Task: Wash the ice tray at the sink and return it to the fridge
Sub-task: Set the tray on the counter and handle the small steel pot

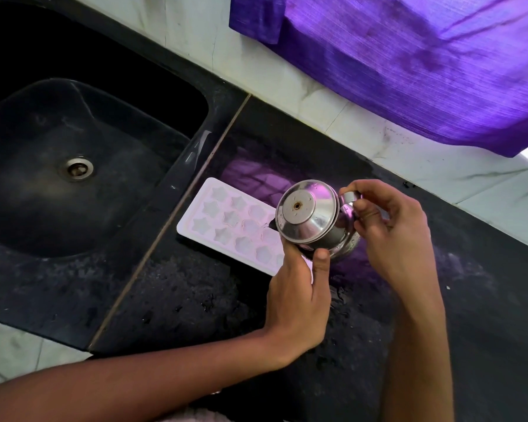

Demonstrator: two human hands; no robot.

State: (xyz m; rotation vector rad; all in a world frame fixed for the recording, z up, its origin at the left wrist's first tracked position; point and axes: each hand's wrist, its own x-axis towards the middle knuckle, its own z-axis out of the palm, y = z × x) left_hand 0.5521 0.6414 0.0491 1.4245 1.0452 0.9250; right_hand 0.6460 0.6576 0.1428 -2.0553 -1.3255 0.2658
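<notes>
Head view: a white star-mould ice tray (232, 222) lies flat on the black granite counter (180, 300) just beside the sink (73, 166), apparently so it can be filled. The left hand (299, 303) steadies a lidded steel kettle (311, 219) tipped over the tray's near end, thumb against its body. The right hand (390, 236) pinches its handle, presumably to control the pour.

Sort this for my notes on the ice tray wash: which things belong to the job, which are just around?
Job: ice tray on the counter; sink; steel kettle, tilted over the tray, held by left hand and right hand.
Around: purple curtain; tiled wall.
</notes>
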